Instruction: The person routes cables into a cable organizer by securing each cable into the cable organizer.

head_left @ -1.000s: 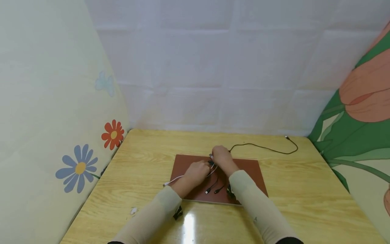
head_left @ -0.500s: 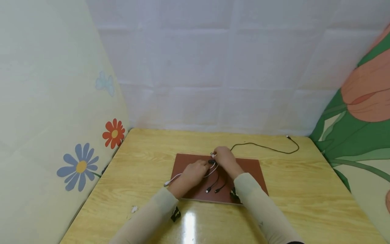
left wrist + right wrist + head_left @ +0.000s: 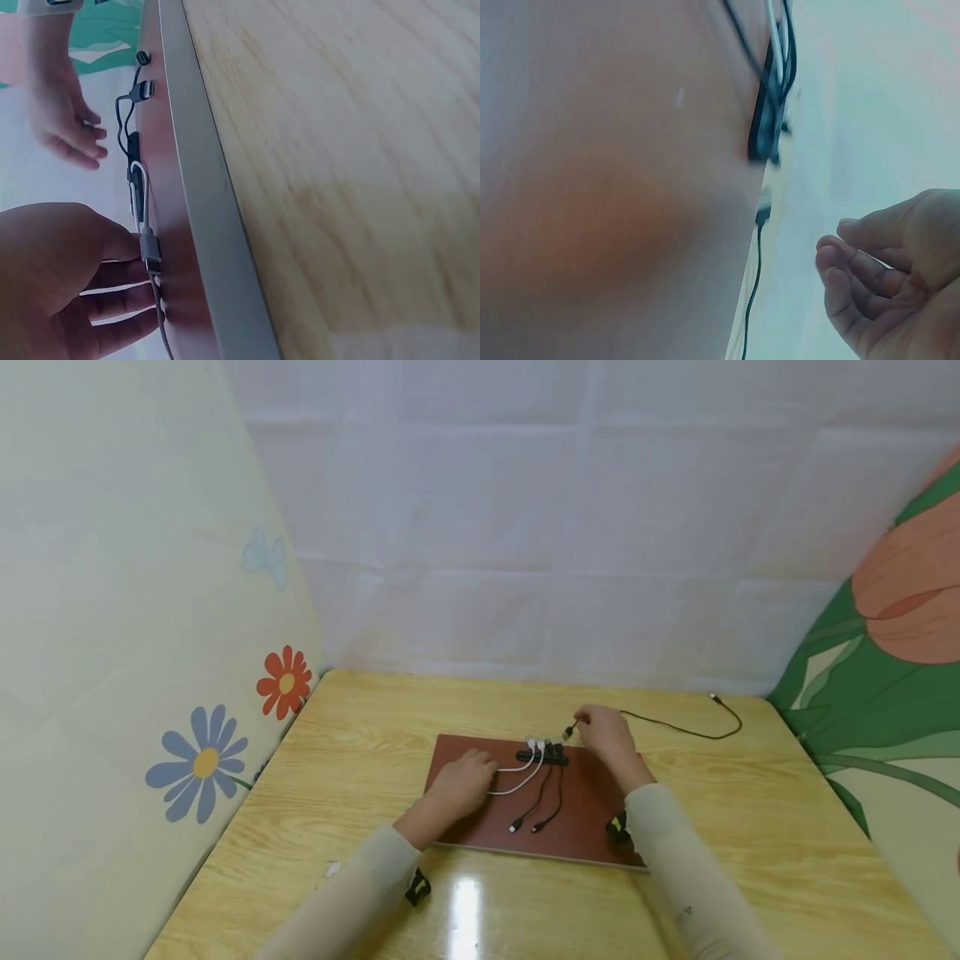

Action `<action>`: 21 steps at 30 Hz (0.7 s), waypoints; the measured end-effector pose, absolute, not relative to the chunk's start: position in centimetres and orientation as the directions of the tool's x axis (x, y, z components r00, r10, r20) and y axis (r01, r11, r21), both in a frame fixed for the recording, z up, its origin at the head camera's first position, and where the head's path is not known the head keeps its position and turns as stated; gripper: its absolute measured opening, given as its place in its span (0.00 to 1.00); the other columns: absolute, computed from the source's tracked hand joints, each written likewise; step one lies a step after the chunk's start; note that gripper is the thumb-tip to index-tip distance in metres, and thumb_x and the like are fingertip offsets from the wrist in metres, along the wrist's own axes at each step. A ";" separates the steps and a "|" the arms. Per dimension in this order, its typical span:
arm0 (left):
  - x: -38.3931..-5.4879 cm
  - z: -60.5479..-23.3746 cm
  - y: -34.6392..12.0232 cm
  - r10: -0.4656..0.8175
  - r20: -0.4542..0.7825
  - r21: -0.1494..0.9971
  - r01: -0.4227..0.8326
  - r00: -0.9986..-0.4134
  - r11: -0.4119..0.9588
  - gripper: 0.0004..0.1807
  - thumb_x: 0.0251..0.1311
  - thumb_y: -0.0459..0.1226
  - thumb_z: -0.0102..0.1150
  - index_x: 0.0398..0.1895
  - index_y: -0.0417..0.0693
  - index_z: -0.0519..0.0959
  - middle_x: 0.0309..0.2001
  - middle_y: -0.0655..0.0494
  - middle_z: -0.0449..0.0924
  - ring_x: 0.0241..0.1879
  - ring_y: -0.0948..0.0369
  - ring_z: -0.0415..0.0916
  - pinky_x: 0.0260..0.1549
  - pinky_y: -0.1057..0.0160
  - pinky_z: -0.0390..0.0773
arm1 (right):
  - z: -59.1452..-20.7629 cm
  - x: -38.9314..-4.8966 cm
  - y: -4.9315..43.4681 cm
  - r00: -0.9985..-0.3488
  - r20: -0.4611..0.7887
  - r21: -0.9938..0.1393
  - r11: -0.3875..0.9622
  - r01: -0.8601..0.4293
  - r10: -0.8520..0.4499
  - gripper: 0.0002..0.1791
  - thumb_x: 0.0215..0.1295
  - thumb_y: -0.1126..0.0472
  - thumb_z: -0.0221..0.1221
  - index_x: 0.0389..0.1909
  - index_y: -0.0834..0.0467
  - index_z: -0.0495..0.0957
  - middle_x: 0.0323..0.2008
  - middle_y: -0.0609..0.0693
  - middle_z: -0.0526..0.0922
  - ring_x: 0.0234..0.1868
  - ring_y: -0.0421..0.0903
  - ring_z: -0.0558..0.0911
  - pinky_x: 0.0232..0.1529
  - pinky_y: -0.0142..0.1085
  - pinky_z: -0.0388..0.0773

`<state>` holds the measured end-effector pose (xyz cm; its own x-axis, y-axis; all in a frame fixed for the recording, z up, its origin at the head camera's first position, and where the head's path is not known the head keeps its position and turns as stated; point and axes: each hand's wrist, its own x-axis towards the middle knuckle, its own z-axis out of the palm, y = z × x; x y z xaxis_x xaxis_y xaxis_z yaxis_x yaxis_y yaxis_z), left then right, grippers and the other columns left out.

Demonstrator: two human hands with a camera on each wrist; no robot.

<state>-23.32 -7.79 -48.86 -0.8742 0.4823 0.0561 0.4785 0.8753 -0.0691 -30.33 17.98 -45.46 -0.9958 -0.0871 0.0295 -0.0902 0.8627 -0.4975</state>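
Observation:
A black USB hub (image 3: 543, 760) lies near the far edge of a reddish-brown board (image 3: 495, 831). White cables (image 3: 517, 787) and black cables (image 3: 558, 793) run from plugs at its far side. My left hand (image 3: 460, 783) rests over the white cables, left of the hub; in the left wrist view its fingers are fairly straight beside a white plug (image 3: 150, 247). My right hand (image 3: 606, 733) is right of the hub, near the USB plug (image 3: 567, 732) of a separate black cable (image 3: 667, 724). In the right wrist view, its loosely curled fingers (image 3: 838, 289) are apart from that cable.
The board lies on a wood-grain table (image 3: 360, 760). Beyond it hangs a white backdrop (image 3: 510, 527), with flower-printed panels at both sides. A small black device (image 3: 417, 888) is by my left wrist and another (image 3: 617, 828) by my right.
My right hand has moved right from the hub to beside the separate black cable's plug. My left hand has slid left off the hub, which now shows whole with its plugs.

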 end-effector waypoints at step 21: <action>-23.3 -48.8 -9.8 0.441 0.105 -0.015 0.442 -0.891 0.897 0.14 0.75 0.45 0.52 0.46 0.48 0.84 0.44 0.55 0.81 0.46 0.57 0.76 0.45 0.59 0.81 | -47.5 -31.5 19.5 -0.922 0.060 -0.301 0.873 -0.383 -0.383 0.20 0.71 0.70 0.55 0.63 0.65 0.76 0.65 0.68 0.73 0.67 0.68 0.69 0.68 0.60 0.65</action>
<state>-23.35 -9.80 -48.77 -0.8913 0.4411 0.1046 0.4421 0.8969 -0.0148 -31.51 19.51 -47.52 -0.9218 -0.3831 0.0601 -0.3826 0.8734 -0.3012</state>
